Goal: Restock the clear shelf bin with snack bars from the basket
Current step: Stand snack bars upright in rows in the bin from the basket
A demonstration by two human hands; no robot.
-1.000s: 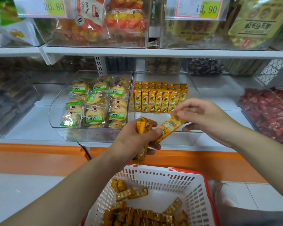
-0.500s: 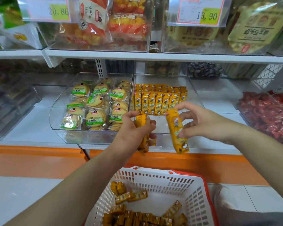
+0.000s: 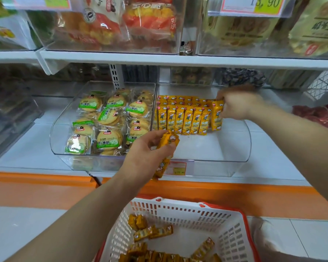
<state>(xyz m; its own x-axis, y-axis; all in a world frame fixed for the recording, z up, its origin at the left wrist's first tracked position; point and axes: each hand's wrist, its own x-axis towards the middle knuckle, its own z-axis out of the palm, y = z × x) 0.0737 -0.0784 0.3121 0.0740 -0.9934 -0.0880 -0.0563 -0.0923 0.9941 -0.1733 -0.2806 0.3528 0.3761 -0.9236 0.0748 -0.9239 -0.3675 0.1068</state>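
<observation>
- clear shelf bin (image 3: 214, 148): on the lower shelf, right of centre; the front part of its floor is bare.
- stocked bars (image 3: 186, 120): yellow-orange wrappers, upright in rows at the back of the bin; the front row runs from the left wall towards the right.
- right hand (image 3: 237, 106): reaches into the bin from the right, fingers curled round one bar.
- held bar (image 3: 216, 118): upright at the right end of the front row, just beside the last stocked bar; whether they touch cannot be told.
- left hand (image 3: 150, 152): at the bin's front wall, above the basket, fist closed round several bars.
- bundle of bars (image 3: 168, 142): gripped in the left hand, ends showing above and below the fist.
- basket (image 3: 178, 209): white slotted plastic with a red rim, bottom centre, below the shelf.
- loose bars (image 3: 152, 231): scattered on the basket floor, with a denser heap at the near edge.
- neighbouring bin (image 3: 61, 133): clear, just left of the task bin, filled with round biscuits (image 3: 108, 118) in green-labelled packets.
- price tag (image 3: 178, 168): red and yellow, on the bin's front, partly hidden behind the bundle; print too small to read.
- upper shelf (image 3: 178, 60): white, carrying clear bins of bagged snacks; price label (image 3: 254, 4) at top right reads 13,90.
- red sweets (image 3: 318, 116): far right on the lower shelf, well apart from the task bin.
</observation>
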